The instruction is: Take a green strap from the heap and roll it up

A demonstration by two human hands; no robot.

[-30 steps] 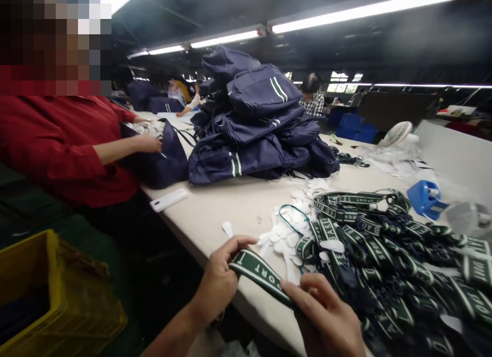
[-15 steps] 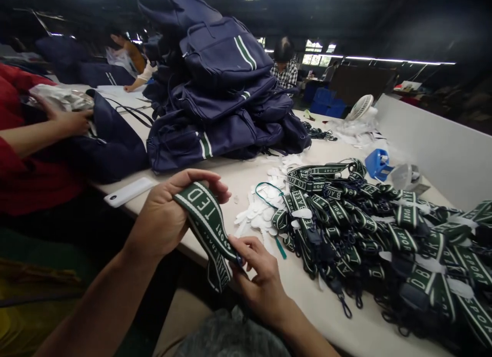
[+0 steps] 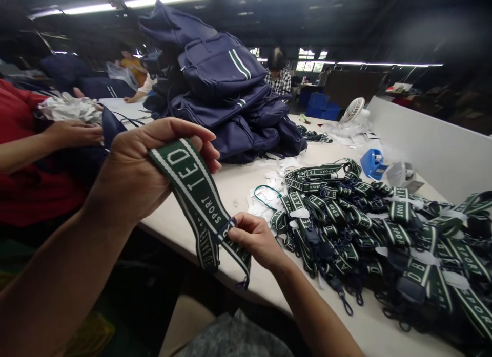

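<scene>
My left hand (image 3: 134,172) holds the upper end of a green woven strap (image 3: 194,190) with white lettering, lifted above the table's near edge. My right hand (image 3: 255,239) pinches the same strap lower down, at a small dark blue loop on it. The strap's ends hang folded below my right hand. A big heap of like green straps (image 3: 376,229) with dark clips lies on the white table (image 3: 238,185) to the right.
A tall stack of navy bags (image 3: 226,90) fills the table's middle. White paper tags (image 3: 265,203) are scattered beside the straps. A person in a red top (image 3: 23,188) at left handles a bag and crumpled paper. A blue tape dispenser (image 3: 372,163) and a small fan (image 3: 355,110) stand farther back.
My left hand has lifted the strap higher and toward me. My right hand has slid along it to the blue loop. The view has shifted down and closer.
</scene>
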